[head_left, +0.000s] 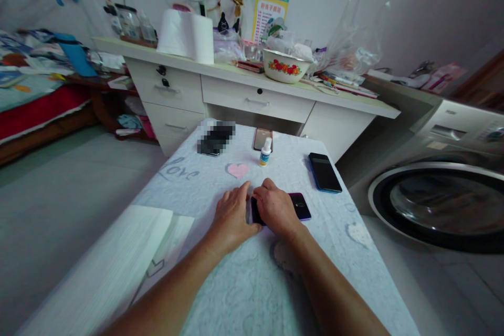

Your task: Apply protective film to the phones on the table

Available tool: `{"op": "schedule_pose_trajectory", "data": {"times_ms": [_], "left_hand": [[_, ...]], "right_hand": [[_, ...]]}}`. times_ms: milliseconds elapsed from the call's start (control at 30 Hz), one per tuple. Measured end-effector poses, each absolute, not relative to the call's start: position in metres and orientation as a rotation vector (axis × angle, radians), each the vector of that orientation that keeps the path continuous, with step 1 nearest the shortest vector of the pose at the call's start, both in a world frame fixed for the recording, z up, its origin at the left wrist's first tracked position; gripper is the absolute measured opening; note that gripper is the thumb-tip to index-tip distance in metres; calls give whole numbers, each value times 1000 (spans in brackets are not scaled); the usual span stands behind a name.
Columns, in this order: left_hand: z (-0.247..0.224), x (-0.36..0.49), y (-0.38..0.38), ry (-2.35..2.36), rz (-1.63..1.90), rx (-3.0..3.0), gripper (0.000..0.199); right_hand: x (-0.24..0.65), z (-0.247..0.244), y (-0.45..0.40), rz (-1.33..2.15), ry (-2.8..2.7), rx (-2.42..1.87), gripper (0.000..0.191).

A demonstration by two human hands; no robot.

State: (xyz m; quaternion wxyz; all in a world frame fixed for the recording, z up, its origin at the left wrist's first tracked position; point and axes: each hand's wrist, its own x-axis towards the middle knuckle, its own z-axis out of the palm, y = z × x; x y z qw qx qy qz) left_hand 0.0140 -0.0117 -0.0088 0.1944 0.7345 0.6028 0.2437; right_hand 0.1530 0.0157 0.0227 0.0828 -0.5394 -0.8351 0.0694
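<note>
A dark phone with a purple sheen (301,207) lies back up on the cloth-covered table, its camera end to the right. My left hand (233,214) holds its left end, thumb at the near corner and index finger by the far corner. Across the middle of the phone rests my right hand (273,207), fingers curled down against the back. Anything under those fingers is hidden. Just beyond the hands stands a small white spray bottle (265,152) with a blue and yellow label.
Behind the bottle lies a phone case (263,139). A black phone with a blue edge (325,172) is on the right. At the table's far left is a pixelated dark object (216,139). A white desk (236,95) stands behind; a washing machine (441,131) is to the right.
</note>
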Motion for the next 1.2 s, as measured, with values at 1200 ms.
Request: {"op": "schedule_pose_trajectory", "data": {"times_ms": [1200], "left_hand": [[-7,15,-13,1684,705,2067,96]], "right_hand": [[154,26,13,352,-2519,-1482,25]]}}
